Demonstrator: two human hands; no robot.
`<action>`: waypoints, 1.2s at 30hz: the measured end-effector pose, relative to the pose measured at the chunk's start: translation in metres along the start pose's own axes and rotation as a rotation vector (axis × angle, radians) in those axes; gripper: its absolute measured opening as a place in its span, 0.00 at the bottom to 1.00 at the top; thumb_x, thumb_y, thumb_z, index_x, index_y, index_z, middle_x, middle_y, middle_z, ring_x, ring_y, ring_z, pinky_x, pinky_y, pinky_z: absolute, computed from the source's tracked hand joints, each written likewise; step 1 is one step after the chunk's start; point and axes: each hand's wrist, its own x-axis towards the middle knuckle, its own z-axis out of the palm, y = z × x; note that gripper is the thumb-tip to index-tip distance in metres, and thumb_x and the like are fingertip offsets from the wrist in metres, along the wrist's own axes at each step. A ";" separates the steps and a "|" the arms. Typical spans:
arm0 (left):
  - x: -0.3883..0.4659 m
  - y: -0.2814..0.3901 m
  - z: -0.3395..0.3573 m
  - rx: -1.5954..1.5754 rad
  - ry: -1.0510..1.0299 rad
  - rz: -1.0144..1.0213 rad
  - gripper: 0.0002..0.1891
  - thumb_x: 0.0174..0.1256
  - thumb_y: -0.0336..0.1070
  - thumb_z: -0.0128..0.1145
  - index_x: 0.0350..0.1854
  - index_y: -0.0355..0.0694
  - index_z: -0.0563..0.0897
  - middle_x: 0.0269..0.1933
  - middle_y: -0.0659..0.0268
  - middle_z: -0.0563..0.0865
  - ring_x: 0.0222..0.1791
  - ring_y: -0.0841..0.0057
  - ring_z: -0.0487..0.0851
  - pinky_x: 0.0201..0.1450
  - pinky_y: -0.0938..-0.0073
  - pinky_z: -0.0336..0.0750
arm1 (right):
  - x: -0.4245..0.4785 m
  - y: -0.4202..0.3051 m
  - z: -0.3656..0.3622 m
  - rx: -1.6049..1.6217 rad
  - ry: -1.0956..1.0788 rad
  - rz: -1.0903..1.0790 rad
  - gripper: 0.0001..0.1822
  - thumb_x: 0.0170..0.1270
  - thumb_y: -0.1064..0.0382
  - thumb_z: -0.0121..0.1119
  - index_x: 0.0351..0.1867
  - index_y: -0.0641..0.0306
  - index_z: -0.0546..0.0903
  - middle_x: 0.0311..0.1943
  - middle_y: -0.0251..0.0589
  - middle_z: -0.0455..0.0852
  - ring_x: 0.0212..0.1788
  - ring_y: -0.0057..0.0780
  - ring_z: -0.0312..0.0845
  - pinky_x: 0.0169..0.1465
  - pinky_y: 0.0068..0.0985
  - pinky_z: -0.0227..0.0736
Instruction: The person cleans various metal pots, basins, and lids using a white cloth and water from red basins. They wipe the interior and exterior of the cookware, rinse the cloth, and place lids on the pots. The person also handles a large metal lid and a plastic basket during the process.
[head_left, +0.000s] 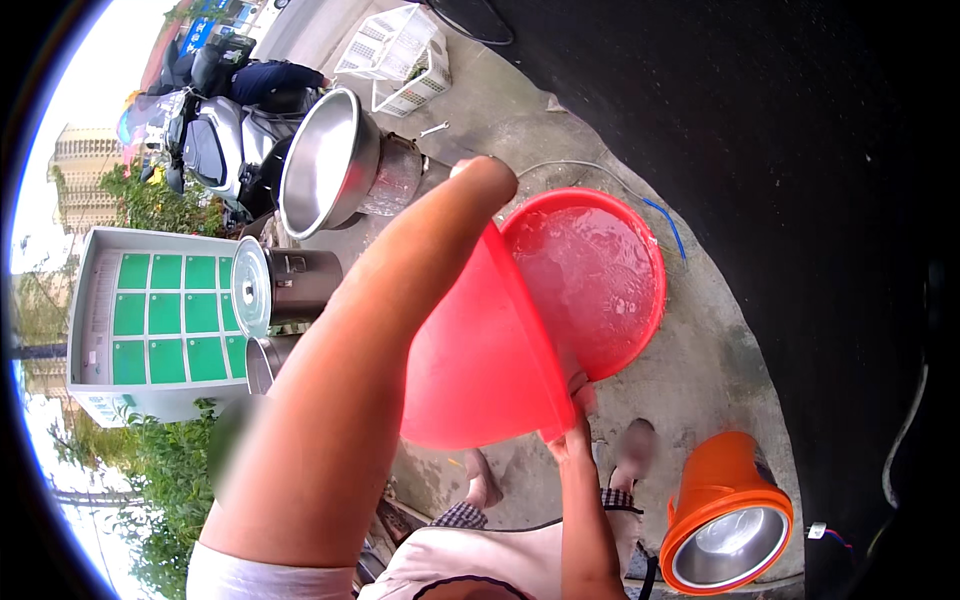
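Observation:
My left forearm crosses the picture. My left hand (481, 171) is at the far end of a tilted red plastic basin (472, 352), most of its fingers hidden behind the wrist and forearm. My right hand (568, 442) grips the near end of that basin's rim. The basin's outer side faces me, and its inside is out of sight. Under and beside it, a second red basin (592, 270) stands on the concrete. Its water looks rippled, with foamy patches.
An orange insulated bucket (712, 487) with a steel lining stands at right. Beyond my left arm are a steel basin (322, 165), a lidded steel pot (307, 281) and a motor scooter (217, 142). White crates (412, 97), a wrench (435, 129) and a hose (667, 225) lie farther off.

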 end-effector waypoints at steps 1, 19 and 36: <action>-0.014 0.021 -0.021 -0.049 0.040 -0.078 0.16 0.51 0.41 0.67 0.44 0.52 0.86 0.43 0.67 0.87 0.43 0.71 0.84 0.44 0.64 0.78 | -0.003 -0.004 -0.001 -0.041 -0.009 -0.009 0.21 0.66 0.50 0.51 0.56 0.58 0.72 0.46 0.36 0.82 0.39 0.27 0.82 0.32 0.23 0.79; -0.181 -0.185 0.273 -0.661 0.165 -0.143 0.18 0.45 0.38 0.62 0.38 0.31 0.85 0.40 0.51 0.86 0.42 0.59 0.85 0.41 0.63 0.81 | -0.016 0.100 -0.029 -0.833 0.237 -0.358 0.35 0.57 0.56 0.52 0.67 0.59 0.57 0.59 0.45 0.71 0.51 0.39 0.76 0.39 0.34 0.79; -0.420 0.142 0.942 -2.981 0.125 -1.639 0.12 0.51 0.30 0.58 0.39 0.32 0.80 0.33 0.56 0.85 0.31 0.62 0.86 0.28 0.58 0.85 | -0.100 0.200 0.013 -0.641 -0.195 0.036 0.35 0.56 0.52 0.57 0.66 0.60 0.64 0.66 0.43 0.67 0.68 0.48 0.59 0.67 0.55 0.52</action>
